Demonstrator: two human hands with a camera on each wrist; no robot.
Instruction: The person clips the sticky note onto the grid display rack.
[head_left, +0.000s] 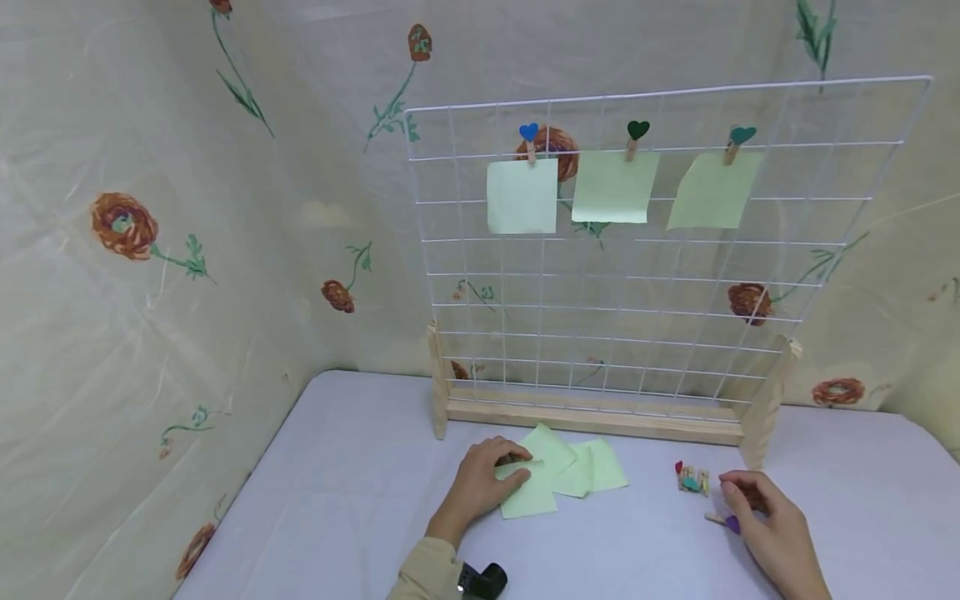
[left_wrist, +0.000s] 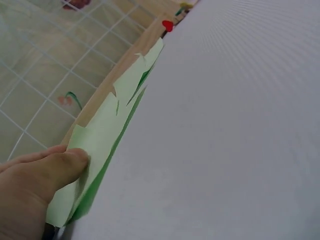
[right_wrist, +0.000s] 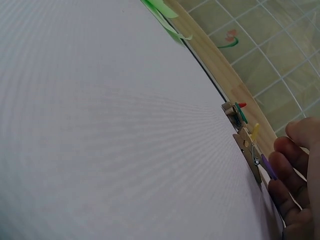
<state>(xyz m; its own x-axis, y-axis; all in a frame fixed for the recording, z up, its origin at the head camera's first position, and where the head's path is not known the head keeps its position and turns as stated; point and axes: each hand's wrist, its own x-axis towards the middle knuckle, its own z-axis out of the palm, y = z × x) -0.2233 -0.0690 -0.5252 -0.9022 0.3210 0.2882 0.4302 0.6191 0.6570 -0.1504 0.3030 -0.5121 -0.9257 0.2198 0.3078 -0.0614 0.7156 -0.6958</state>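
My left hand (head_left: 483,479) rests at the leftmost of several pale green sticky notes (head_left: 573,475) on the table; its thumb lies over one note (left_wrist: 100,132), with a gap between thumb and index finger. On the right, my right hand (head_left: 776,521) is beside a wooden mini clothespin with a purple heart (head_left: 723,522). Its fingers are loosely bent with nothing visible between them. The purple heart (right_wrist: 268,166) shows close to the fingers in the right wrist view; whether they touch is unclear. Just beyond lie several more mini clothespins (head_left: 692,479), with red, teal and yellow parts.
Behind the notes stands a white wire grid (head_left: 585,323) in a wooden base (head_left: 600,417). Three green notes (head_left: 615,187) hang high on it from clothespins with blue, dark green and teal hearts. A flower-patterned cloth (head_left: 262,208) surrounds the white table (head_left: 337,500).
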